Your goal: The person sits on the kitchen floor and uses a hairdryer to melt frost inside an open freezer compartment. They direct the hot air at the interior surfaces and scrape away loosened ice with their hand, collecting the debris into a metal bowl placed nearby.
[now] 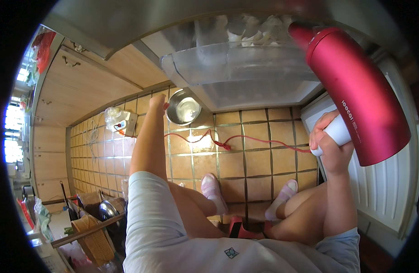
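My right hand (329, 143) grips the white handle of a red hair dryer (359, 92), whose nozzle points to the upper left. Beside the nozzle, an open freezer holds whitish lumps, apparently ice or frost (252, 36), behind a clear plastic drawer front (243, 65). On the left, my left hand (158, 103) is at the near-left rim of a round metal pot (184, 114) on the tiled floor; its fingers are mostly hidden. A red power cord (264, 139) runs from the dryer's handle across the floor to the left.
A power strip (120, 125) with a plastic bag lies by the wooden cabinets (79, 88). A coiled white cable (91, 131) is farther left. The opened white appliance door (377, 163) stands at right. A rack with a wicker basket (93, 239) is at lower left.
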The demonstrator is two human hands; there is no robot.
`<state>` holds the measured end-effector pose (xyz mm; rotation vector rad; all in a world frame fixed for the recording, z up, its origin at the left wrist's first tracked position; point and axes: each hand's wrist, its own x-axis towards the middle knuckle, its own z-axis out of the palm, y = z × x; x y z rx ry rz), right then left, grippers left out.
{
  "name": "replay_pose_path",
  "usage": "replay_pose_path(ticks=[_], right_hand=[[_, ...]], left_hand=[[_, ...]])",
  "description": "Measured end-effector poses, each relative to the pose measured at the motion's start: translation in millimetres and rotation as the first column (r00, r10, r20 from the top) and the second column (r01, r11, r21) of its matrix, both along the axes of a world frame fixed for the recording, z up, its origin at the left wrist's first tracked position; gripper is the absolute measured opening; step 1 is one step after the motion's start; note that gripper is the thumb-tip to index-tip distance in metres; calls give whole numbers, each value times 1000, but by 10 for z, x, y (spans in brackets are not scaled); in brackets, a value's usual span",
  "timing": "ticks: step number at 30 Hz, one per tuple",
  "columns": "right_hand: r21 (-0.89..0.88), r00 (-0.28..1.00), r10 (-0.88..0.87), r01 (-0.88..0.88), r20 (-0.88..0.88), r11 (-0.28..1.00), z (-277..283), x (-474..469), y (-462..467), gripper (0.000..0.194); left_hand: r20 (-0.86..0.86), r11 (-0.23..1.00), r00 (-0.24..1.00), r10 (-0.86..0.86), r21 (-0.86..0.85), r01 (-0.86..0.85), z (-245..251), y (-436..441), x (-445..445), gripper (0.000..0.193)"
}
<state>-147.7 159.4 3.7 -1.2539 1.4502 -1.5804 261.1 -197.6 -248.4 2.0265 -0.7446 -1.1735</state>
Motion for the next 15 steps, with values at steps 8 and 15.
replay_pose_path(ticks=[8,15], right_hand=[[14,990,34,-37,137,999,-106,-24,15,13],[14,943,-173,176,286,984,-50,-220,-23,12]], left_hand=[[559,716,650,-515,-136,685,1210,1028,-116,22],[967,-250,184,-174,-224,942,3307,2232,-1655,17]])
